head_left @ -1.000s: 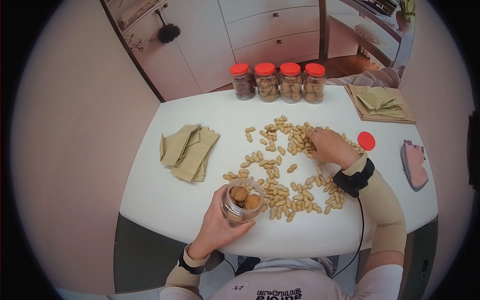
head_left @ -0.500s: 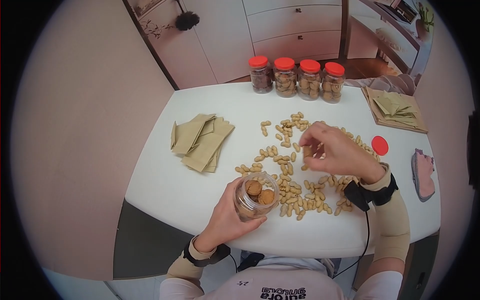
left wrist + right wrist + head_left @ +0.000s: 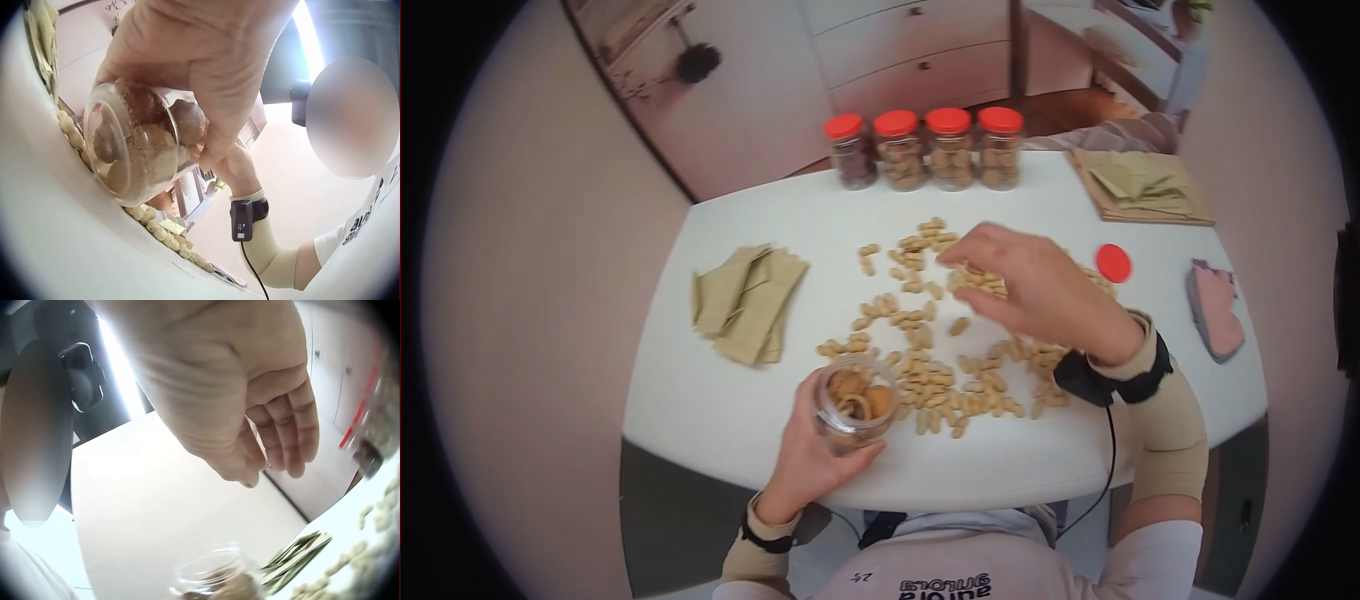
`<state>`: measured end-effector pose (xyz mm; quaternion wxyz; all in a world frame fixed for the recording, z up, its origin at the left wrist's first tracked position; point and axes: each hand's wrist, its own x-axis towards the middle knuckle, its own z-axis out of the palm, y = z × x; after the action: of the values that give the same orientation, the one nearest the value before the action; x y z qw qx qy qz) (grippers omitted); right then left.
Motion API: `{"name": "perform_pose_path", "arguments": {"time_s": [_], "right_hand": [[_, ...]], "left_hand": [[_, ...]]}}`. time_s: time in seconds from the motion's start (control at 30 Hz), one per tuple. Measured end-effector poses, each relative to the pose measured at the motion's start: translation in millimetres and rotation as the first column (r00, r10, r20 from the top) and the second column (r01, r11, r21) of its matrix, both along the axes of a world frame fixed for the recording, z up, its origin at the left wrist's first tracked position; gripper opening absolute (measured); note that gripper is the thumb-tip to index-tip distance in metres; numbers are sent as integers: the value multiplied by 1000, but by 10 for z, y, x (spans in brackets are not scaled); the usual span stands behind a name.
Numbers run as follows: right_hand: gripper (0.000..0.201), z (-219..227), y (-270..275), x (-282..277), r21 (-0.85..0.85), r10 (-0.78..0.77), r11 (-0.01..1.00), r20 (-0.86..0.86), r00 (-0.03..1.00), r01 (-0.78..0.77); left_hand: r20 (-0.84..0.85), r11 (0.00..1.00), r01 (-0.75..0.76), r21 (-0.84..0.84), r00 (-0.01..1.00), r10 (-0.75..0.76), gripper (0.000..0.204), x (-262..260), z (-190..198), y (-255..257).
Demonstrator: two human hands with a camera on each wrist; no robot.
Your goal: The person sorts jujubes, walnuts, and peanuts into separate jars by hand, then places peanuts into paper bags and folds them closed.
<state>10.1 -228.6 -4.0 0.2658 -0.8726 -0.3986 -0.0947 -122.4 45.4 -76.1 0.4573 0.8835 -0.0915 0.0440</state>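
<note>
Most of the left hand (image 3: 805,450) wraps the side of an open, clear jar (image 3: 855,432), fingers curled round it and thumb along its near side, at the lower centre of the head view. The jar's long axis stands near upright with a slight tilt, its mouth facing up towards the head camera, and brown nuts (image 3: 876,402) show inside. In the left wrist view the same jar slants, one round end facing left. The right hand (image 3: 1045,285) is spread above the peanuts (image 3: 930,385), right of centre, its fingers apart from the thumb, loosely bent and pointing to the left of the frame, with nothing seen between them; the forearm runs down to the lower right, a black device (image 3: 1085,380) at the wrist. Peanuts lie scattered across the middle of the white desk (image 3: 720,420). Further out, paper bags (image 3: 750,300) lie at left, a red lid (image 3: 1113,263) at right, and four red-capped jars (image 3: 900,160) stand in a row at the top.
</note>
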Motion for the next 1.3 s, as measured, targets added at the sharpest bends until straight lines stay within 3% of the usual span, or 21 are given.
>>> {"name": "perform_pose_path", "arguments": {"time_s": [0.03,0.1,0.23,0.3,0.33,0.4,0.53,0.8,0.83,0.87,0.93,1.0,1.07,1.13,1.2,1.27,1.3], "right_hand": [[36,-55,-204,76,-28,-43,999,0,999,43],[45,-247,-646,264,-161,-325,929,73,943,332],[57,-649,-1368,513,-340,-474,812,91,876,474],[57,-747,-1497,563,-487,-611,702,-36,791,520],[57,-781,-1558,594,-485,-602,707,-30,798,515],[55,-836,-1649,670,-463,-611,748,-201,765,476],[51,-1005,-1754,769,-454,-567,752,-77,820,478],[57,-872,-1680,773,-444,-662,712,-167,731,544],[60,-837,-1639,787,-418,-658,707,-97,746,570],[60,-792,-1575,827,-423,-639,716,-80,765,555],[61,-570,-1240,683,-142,-515,856,-147,845,497],[62,-92,-578,230,97,-208,964,-313,927,249],[58,99,-166,-43,262,140,964,-339,930,-49],[62,293,107,-279,199,304,946,-263,916,-257],[65,375,141,-305,123,358,933,-204,911,-339],[68,458,168,-310,40,421,906,-152,894,-420],[69,506,139,-309,81,450,892,-254,856,-444]], "left_hand": [[-11,1000,3,-17,1000,-3,94,3,-16,9],[-31,998,0,-62,1000,-2,93,2,-34,19],[-63,996,-5,-85,998,0,93,6,4,-9],[-52,996,-1,-84,999,-3,93,11,3,-10],[-50,997,-3,-77,999,0,94,-2,1,0],[-48,998,-12,-69,999,9,94,-2,10,5],[-59,1000,-16,-22,998,14,96,-7,0,33],[-36,992,-8,-126,999,4,94,13,57,40],[-24,996,5,-86,1000,-7,94,30,46,55],[-16,999,19,-41,1000,-19,93,43,50,70],[-13,994,39,-106,999,-41,93,86,116,57],[-15,982,93,-163,995,-96,93,160,214,-6],[-32,967,179,-179,982,-188,92,234,315,-99],[-29,935,261,-240,961,-276,92,343,285,-167],[-19,898,323,-299,939,-344,91,410,324,-169],[-124,805,459,-377,836,-535,89,455,432,-135],[-154,734,491,-469,773,-616,85,459,492,-142]]}}
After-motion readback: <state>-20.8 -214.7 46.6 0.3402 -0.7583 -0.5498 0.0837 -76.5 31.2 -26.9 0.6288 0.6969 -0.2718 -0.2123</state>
